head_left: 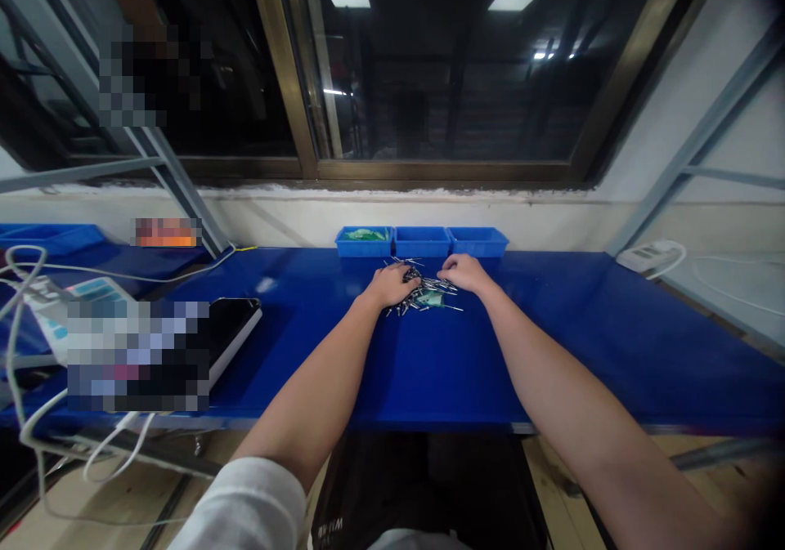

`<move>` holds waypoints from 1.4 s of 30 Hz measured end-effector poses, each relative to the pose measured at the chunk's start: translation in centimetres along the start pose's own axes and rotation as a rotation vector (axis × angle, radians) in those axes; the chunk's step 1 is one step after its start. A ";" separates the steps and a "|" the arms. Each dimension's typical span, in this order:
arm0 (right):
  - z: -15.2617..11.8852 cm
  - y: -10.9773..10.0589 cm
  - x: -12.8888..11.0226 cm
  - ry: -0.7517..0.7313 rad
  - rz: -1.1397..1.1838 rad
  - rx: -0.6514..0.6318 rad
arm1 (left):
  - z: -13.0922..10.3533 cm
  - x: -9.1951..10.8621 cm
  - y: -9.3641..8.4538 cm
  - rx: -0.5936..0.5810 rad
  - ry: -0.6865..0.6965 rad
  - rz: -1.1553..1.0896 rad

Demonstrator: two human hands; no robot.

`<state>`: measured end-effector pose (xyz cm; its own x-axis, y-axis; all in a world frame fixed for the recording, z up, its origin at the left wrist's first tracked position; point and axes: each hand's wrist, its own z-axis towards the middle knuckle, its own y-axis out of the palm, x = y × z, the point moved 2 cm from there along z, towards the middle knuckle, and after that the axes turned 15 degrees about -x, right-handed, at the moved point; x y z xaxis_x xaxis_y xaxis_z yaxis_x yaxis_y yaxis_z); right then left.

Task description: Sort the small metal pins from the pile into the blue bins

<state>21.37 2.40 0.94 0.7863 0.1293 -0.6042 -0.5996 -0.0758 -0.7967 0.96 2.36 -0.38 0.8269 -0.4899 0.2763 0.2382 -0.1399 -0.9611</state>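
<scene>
A loose pile of thin, shiny metal pins (432,285) lies on the blue table, several with dark parts. My left hand (391,284) rests over the left side of the pile, its fingers spread across the pins and the thumb stretched to the right. At the pile's right edge is my right hand (466,274), with fingers curled and tips pinched close to the pins. Whatever is between those fingertips is too small to make out. A small pale green piece (431,298) sits among the pins at the near side.
Three blue bins stand side by side behind the pile; the left bin (364,248) contains green pieces. A dark-screened device (236,321) and white cables (24,435) occupy the table's left. A white power strip (647,254) lies at the right, near a metal frame (705,137).
</scene>
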 end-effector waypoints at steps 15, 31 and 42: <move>-0.4 1.1 -0.6 -0.169 0.027 -0.035 | -0.3 0.3 -0.4 0.054 0.026 -0.016; -0.9 0.9 -2.4 -0.370 0.475 -0.032 | -0.8 1.7 -1.8 0.222 0.206 -0.078; 0.0 -0.2 -0.4 -0.226 0.481 0.300 | -0.7 1.1 -1.5 0.222 0.051 -0.120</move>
<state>21.15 2.36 1.35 0.3855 0.3586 -0.8502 -0.9214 0.0996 -0.3757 1.17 1.46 1.33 0.7604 -0.5250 0.3823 0.4436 -0.0100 -0.8962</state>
